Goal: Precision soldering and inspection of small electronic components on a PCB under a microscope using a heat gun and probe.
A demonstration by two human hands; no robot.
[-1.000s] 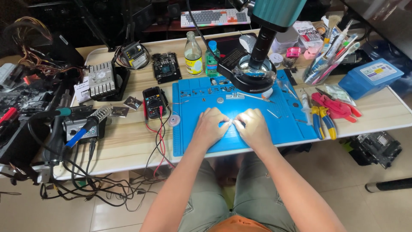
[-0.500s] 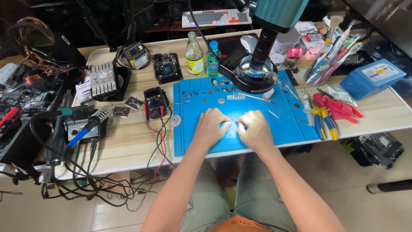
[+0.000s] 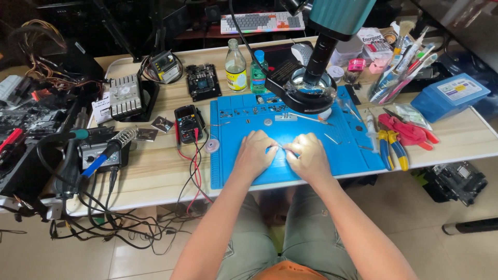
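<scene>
Both my hands rest on a blue work mat [image 3: 347, 150] at the table's front edge. My left hand [image 3: 256, 154] and my right hand [image 3: 308, 155] are curled, fingertips meeting over a tiny thin metal part [image 3: 283, 148] pinched between them; what the part is cannot be made out. Small screws and metal bits [image 3: 262, 110] lie in the mat's far compartments. A microscope with a ring light [image 3: 303, 85] stands over the mat's far edge, just beyond my hands.
A multimeter [image 3: 187, 123] with red and black leads lies left of the mat, a soldering station [image 3: 98, 150] further left. Two bottles [image 3: 244, 70], a circuit board [image 3: 203, 80], pliers [image 3: 391, 148], a blue box [image 3: 450, 96] and a keyboard [image 3: 262, 22] surround the mat.
</scene>
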